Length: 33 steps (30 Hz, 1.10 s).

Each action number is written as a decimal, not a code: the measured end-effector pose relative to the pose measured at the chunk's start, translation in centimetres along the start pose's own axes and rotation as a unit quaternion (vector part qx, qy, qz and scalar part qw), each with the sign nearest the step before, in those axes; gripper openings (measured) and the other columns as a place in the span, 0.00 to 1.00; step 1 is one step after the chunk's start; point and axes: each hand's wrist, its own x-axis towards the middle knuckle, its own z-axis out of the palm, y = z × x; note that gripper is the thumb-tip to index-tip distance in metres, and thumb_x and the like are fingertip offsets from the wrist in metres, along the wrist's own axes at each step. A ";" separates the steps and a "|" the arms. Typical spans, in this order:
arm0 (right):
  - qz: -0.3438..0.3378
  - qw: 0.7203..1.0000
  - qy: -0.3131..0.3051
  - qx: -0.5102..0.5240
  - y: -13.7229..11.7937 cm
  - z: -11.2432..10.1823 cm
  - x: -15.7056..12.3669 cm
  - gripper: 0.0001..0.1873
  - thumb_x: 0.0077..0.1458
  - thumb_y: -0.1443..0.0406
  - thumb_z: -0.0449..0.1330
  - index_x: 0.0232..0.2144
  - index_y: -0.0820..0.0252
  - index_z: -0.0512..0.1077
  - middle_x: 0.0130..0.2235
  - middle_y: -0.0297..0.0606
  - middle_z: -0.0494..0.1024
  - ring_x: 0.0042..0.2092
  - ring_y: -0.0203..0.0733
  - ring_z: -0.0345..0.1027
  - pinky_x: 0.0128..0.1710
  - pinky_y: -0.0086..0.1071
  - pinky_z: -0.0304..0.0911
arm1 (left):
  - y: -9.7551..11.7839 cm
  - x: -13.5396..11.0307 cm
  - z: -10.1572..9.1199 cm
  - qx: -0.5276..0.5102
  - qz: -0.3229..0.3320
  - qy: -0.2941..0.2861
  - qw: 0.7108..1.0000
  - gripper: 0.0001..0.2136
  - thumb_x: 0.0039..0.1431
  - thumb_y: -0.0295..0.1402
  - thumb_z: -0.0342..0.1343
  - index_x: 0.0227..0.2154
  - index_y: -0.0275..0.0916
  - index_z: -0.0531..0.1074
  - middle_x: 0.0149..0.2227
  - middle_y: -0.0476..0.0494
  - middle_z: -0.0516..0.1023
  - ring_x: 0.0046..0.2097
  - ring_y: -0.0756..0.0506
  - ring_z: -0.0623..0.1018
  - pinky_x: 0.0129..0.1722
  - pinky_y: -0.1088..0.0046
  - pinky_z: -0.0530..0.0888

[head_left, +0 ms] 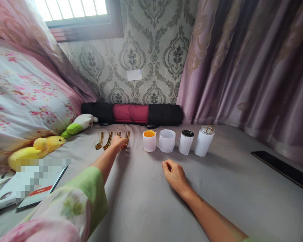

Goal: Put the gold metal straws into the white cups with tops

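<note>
My left hand [119, 143] reaches out to the right end of a row of gold-coloured bent straws. Its fingers are closed at the rightmost bundle of bent straws [127, 137] and hide part of the bundle beside it. Two more bundles, the left one [99, 141] and the middle one [107, 140], lie further left. My right hand [176, 177] rests low over the sheet with fingers curled and nothing visible in them. Beyond it stand a white-wrapped cup with orange inside [149, 143], a wide white cup [167, 143], a white-wrapped can [186, 144] and a white-wrapped glass jar [203, 144] with thin straws in it.
A black and red rolled bag [131, 113] lies along the wall. Plush toys, one yellow [27, 156] and one green and white [78, 126], sit at left, near flat white items [40, 188]. A black phone [280, 168] lies at right on the grey sheet [146, 201].
</note>
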 end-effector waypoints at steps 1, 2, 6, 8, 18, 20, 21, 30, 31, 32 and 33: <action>-0.001 1.000 0.001 0.000 0.0 0.0 0.0 0.16 0.53 0.59 0.45 0.22 0.58 0.66 0.23 0.34 0.72 0.25 0.34 0.62 0.25 0.25 0.50 | 0.0 -0.2 0.2 -0.029 -0.009 -0.008 0.999 0.03 0.39 0.24 0.54 0.18 0.33 0.64 0.15 0.43 0.69 0.20 0.49 0.70 0.15 0.80 0.61; -0.002 1.000 0.002 0.000 0.0 0.0 0.0 0.16 0.53 0.59 0.45 0.22 0.58 0.66 0.23 0.34 0.72 0.25 0.34 0.62 0.25 0.25 0.50 | 0.1 -0.4 0.3 -0.056 -0.018 -0.016 0.998 0.03 0.40 0.23 0.53 0.18 0.33 0.64 0.17 0.42 0.70 0.19 0.49 0.70 0.14 0.80 0.61; -0.002 1.000 0.002 -0.002 -0.1 0.0 0.0 0.16 0.53 0.59 0.45 0.22 0.58 0.66 0.22 0.34 0.72 0.24 0.34 0.61 0.25 0.25 0.50 | -0.1 -0.9 1.0 -0.157 -0.047 -0.041 0.986 0.02 0.44 0.22 0.51 0.23 0.32 0.63 0.22 0.38 0.73 0.22 0.49 0.73 0.17 0.80 0.66; -0.002 1.000 0.002 -0.003 -0.1 -0.1 0.0 0.16 0.53 0.59 0.45 0.22 0.58 0.67 0.23 0.35 0.72 0.24 0.34 0.61 0.25 0.25 0.50 | -0.3 -1.1 1.4 -0.200 -0.057 -0.046 0.977 0.02 0.46 0.22 0.51 0.24 0.32 0.63 0.22 0.38 0.73 0.23 0.49 0.74 0.19 0.79 0.69; -0.002 1.000 0.001 -0.005 0.0 0.0 0.1 0.16 0.53 0.59 0.45 0.23 0.58 0.67 0.23 0.34 0.72 0.25 0.34 0.62 0.25 0.25 0.50 | -1.1 -2.9 3.1 -0.347 -0.087 -0.072 0.931 0.01 0.47 0.20 0.51 0.25 0.29 0.65 0.21 0.40 0.72 0.22 0.50 0.73 0.22 0.78 0.72; -0.001 1.000 0.001 -0.006 0.0 0.0 0.0 0.16 0.53 0.59 0.45 0.23 0.58 0.68 0.23 0.34 0.72 0.25 0.34 0.61 0.25 0.25 0.50 | -1.2 -3.2 3.1 -0.365 -0.090 -0.078 0.923 0.02 0.46 0.19 0.52 0.25 0.29 0.66 0.21 0.41 0.71 0.22 0.51 0.73 0.22 0.79 0.72; -0.001 1.000 0.001 -0.006 0.0 0.0 0.0 0.16 0.53 0.59 0.45 0.23 0.58 0.68 0.23 0.34 0.72 0.24 0.34 0.61 0.25 0.25 0.50 | -1.3 -3.4 3.2 -0.371 -0.091 -0.080 0.921 0.03 0.46 0.18 0.52 0.25 0.29 0.66 0.20 0.42 0.71 0.22 0.52 0.72 0.23 0.79 0.72; -0.005 1.000 0.001 0.002 -0.2 -0.2 0.0 0.16 0.53 0.59 0.45 0.23 0.59 0.68 0.23 0.35 0.72 0.24 0.34 0.62 0.24 0.26 0.51 | -2.0 -5.1 3.5 -0.396 -0.070 -0.113 0.909 0.07 0.46 0.14 0.49 0.26 0.29 0.68 0.23 0.42 0.71 0.23 0.54 0.72 0.24 0.82 0.72; -0.005 1.000 0.001 0.002 -0.2 -0.2 0.0 0.16 0.53 0.59 0.45 0.23 0.59 0.69 0.23 0.35 0.73 0.24 0.35 0.62 0.24 0.26 0.51 | -2.1 -5.4 3.6 -0.399 -0.065 -0.117 0.907 0.07 0.47 0.15 0.49 0.26 0.29 0.68 0.23 0.42 0.72 0.23 0.54 0.72 0.24 0.81 0.72; -0.004 1.000 0.001 0.003 -0.2 -0.2 0.0 0.17 0.52 0.59 0.45 0.23 0.59 0.69 0.23 0.36 0.73 0.24 0.35 0.62 0.25 0.26 0.51 | -2.2 -5.7 3.7 -0.401 -0.061 -0.120 0.906 0.06 0.47 0.15 0.50 0.27 0.29 0.68 0.24 0.42 0.72 0.23 0.54 0.72 0.25 0.81 0.72; -0.004 1.000 0.001 0.002 -0.2 -0.2 0.0 0.17 0.52 0.59 0.45 0.23 0.59 0.69 0.23 0.36 0.73 0.24 0.35 0.62 0.25 0.26 0.51 | -2.3 -6.0 3.7 -0.404 -0.056 -0.123 0.905 0.06 0.47 0.16 0.50 0.27 0.29 0.68 0.24 0.42 0.72 0.23 0.54 0.72 0.25 0.81 0.72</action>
